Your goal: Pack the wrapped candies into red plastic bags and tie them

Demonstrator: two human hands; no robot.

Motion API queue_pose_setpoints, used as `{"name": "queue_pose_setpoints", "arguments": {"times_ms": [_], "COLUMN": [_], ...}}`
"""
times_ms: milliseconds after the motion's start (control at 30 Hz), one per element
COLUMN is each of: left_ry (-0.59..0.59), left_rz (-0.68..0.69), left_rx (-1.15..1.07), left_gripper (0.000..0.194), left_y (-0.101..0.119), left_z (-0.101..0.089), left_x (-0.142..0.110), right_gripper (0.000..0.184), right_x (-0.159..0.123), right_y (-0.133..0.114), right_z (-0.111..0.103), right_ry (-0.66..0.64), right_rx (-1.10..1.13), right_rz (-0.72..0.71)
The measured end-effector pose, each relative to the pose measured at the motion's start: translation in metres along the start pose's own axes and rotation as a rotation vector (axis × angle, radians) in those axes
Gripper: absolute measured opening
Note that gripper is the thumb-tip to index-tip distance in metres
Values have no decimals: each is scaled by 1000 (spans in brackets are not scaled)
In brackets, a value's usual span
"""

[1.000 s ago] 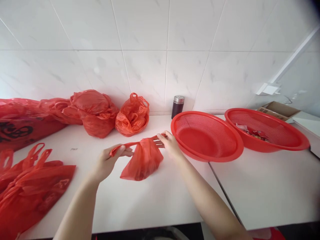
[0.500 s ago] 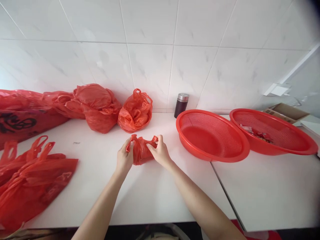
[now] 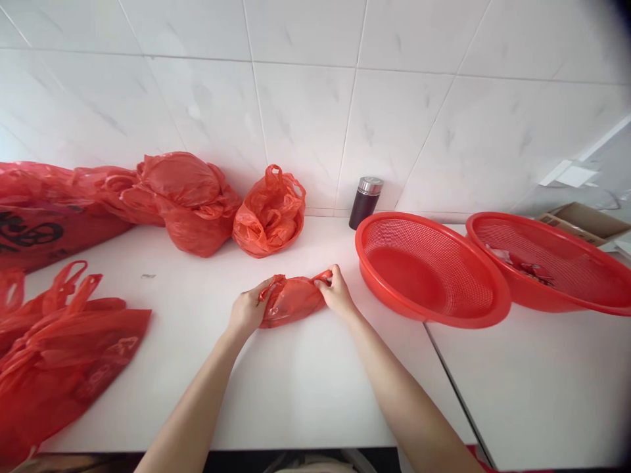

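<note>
A small filled red plastic bag (image 3: 292, 300) lies on the white counter (image 3: 305, 387) in front of me. My left hand (image 3: 249, 311) pinches its left handle, fingers closed. My right hand (image 3: 336, 292) pinches the right handle, fingers closed too. Both hands rest low on the counter, with the bag between them.
An empty red mesh basket (image 3: 428, 268) sits right of my hands, with a second red basket (image 3: 552, 261) holding a few items beyond it. A dark flask (image 3: 365, 202) stands by the tiled wall. Filled red bags (image 3: 269, 213) and flat red bags (image 3: 59, 348) lie on the left.
The bag was held up stretched by its handles; my hands came together, then lowered it flat on the counter and drew the handles slightly apart.
</note>
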State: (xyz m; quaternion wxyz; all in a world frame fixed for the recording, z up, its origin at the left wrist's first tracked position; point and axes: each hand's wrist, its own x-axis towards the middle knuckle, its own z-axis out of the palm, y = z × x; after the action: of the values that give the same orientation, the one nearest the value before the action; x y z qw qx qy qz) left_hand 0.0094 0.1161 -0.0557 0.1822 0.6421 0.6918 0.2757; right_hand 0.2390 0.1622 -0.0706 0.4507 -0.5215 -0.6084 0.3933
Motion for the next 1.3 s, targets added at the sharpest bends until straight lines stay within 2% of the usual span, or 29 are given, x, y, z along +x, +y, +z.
{"name": "queue_pose_setpoints", "arguments": {"times_ms": [167,400,567,733,900,1067,1300], "left_ry": [-56,-29,-18,19,79,23,-42], "left_rz": [-8,-72,-73,1,65,54,28], "left_rx": [88,228,279,240,85,-4,29], "left_gripper": [45,49,54,54,40,43,53], "left_y": [2,10,14,11,10,24,28], "left_z": [-1,8,10,10,13,16,26], "left_x": [-2,-3,-4,-6,-3,4,15], "right_gripper": [18,11,11,9,11,31,16], "right_x": [-5,-7,-6,-8,-7,-5,0], "right_y": [2,4,4,2,-11,-22,-13], "right_z": [-1,9,14,13,11,26,30], "right_ry": [-12,-12,-14,1,30,-23,-103], "right_rx": [-186,-471,-576,-570,-480,-479,-432], "right_rz": [-29,-83,-109,-102,-45,-68,-44]}}
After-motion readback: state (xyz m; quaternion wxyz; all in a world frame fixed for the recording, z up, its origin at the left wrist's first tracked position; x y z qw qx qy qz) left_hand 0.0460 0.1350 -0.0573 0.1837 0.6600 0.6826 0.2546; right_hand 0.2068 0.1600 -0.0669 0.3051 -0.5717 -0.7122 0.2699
